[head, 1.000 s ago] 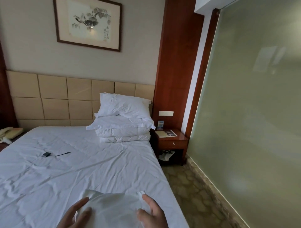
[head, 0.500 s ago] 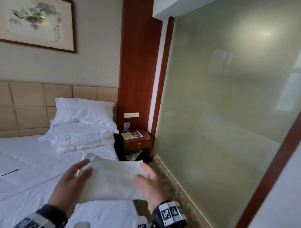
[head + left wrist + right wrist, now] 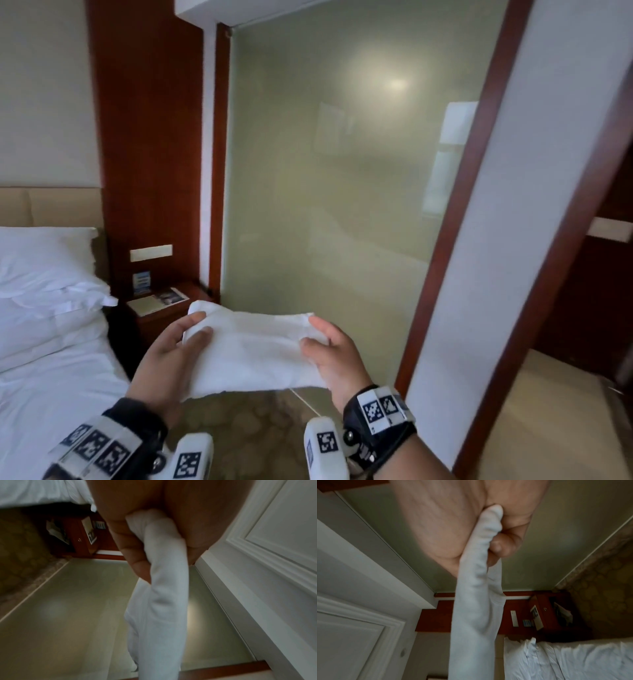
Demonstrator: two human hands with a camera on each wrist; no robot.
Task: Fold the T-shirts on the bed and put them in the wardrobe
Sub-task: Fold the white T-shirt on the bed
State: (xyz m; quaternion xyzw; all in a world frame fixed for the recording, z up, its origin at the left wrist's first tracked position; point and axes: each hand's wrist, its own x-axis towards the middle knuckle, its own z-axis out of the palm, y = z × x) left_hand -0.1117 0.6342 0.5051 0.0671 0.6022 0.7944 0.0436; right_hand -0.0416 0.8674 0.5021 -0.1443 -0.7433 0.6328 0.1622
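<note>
I hold the folded white cotton T-shirt (image 3: pixel 255 353) flat between both hands, in the air beside the bed, over the patterned brown carpet (image 3: pixel 246 442). My left hand (image 3: pixel 168 363) clamps its left edge, thumb on top and fingers curled underneath; from the left wrist the soft cloth bunches into a rounded roll between thumb and fingers (image 3: pixel 135 555). My right hand (image 3: pixel 334 356) pinches the right edge the same way, and the right wrist view shows the fabric (image 3: pixel 476 588) squeezed into small ridges against my thumb. The shirt forms a rough rectangle, slightly sagging in the middle, its surface matte and faintly creased.

To my left lies the bed with its crumpled white sheet (image 3: pixel 44 394), and plump white pillows (image 3: pixel 41 267) stacked at its head corner. Beyond that corner stands a glossy reddish wooden nightstand (image 3: pixel 164 311) with leaflets on top. Ahead is a smooth frosted greenish glass wall (image 3: pixel 325 205), framed in dark red wood.
</note>
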